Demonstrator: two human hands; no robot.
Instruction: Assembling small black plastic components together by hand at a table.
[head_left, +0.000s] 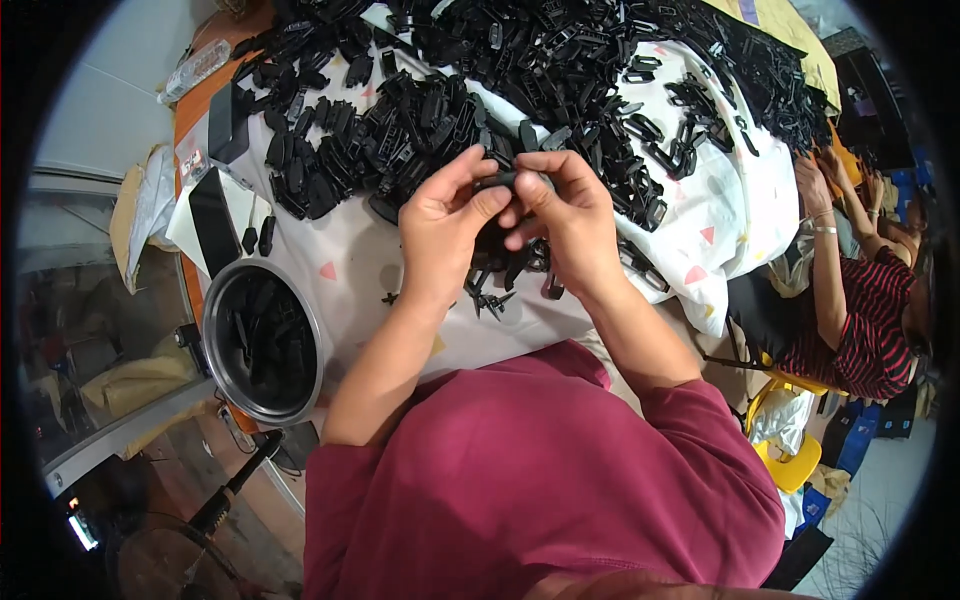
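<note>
1. Biggest thing here is the table, covered in a white cloth (740, 200) with little pink and yellow triangles on it.
2. Across the far half of the cloth sits a huge heap of black plastic parts (520, 70), spilling down toward the middle.
3. A person in a striped top (870, 320) sits at the right side of the table, arms reaching toward the pile.
4. At the left edge near the wearer there's a round metal bowl (262, 342) with more black pieces lying in it.
5. Left hand (440, 235) and right hand (565, 220) meet over the middle of the cloth, just in front of the heap. Both have fingers curled in, thumbs and forefingers pinching the same thing.
6. That thing is a small black plastic piece (502, 181), held between the fingertips of both hands, up off the cloth.
7. Below the hands, some tiny black clips (490, 295) lie loose on the cloth.
</note>
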